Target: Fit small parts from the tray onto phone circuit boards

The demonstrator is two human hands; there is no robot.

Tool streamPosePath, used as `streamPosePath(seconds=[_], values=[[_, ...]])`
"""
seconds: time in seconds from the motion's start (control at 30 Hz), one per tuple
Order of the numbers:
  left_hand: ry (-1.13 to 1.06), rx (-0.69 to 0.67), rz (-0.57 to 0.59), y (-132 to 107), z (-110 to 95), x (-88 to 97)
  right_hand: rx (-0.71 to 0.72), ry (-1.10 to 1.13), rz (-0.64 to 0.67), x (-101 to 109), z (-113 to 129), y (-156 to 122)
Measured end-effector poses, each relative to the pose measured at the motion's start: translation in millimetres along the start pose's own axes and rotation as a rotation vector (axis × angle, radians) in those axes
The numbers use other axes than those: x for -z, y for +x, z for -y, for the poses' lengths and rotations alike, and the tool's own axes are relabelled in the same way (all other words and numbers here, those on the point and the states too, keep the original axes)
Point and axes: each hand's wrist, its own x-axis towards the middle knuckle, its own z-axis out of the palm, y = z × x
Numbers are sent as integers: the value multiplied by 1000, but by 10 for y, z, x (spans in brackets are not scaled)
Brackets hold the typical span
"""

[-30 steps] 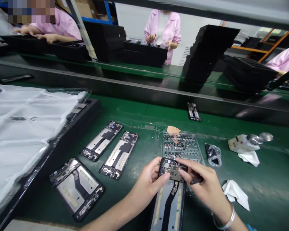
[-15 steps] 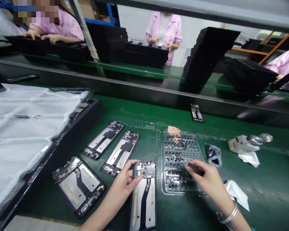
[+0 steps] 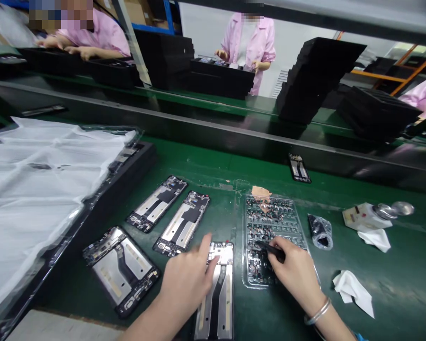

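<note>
My left hand (image 3: 186, 280) lies against the left side of a smartphone frame (image 3: 216, 296), with the thumb on the frame and the index finger raised. The frame lies flat on the green belt (image 3: 394, 284), its circuit board end pointing away from me. My right hand (image 3: 294, 271) pinches a slim black tool (image 3: 275, 251), perhaps tweezers, and its tip is over a clear blister tray (image 3: 274, 241) of small dark parts. Part of that tray is hidden under the hand.
Several more phone frames (image 3: 156, 204) lie to the left, beside a black tray (image 3: 131, 180) covered by white plastic sheet (image 3: 31, 189). To the right are a black bag (image 3: 320, 232), a white bottle (image 3: 367, 215) and white cloths (image 3: 353, 293). Co-workers handle black trays beyond the belt.
My left hand has gone from gripping the frame's edge to resting on it with the index finger lifted. My right hand has moved further over the tray.
</note>
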Motion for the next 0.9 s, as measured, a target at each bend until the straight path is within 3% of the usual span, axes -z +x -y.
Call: streamPosePath(seconds=[0.07,0.17,0.33,0.53,0.73,0.9], values=[[77,-222,5,31,-154,-22,-7,202,57,33,45,-32],[130,-546,144,100,-383,-91,20,478,171,32,119,-89],[212,-707,207,165,-475,-212,50,724,236,-50,120,-129],[105,-660,293,159,-365,-280,126,630,194,-39,100,-122],[-411,-364,442,226,-365,-188,56,660,173,48,104,-111],[-578,-260,485,250,-384,-174,71,671,195,44,115,-145]])
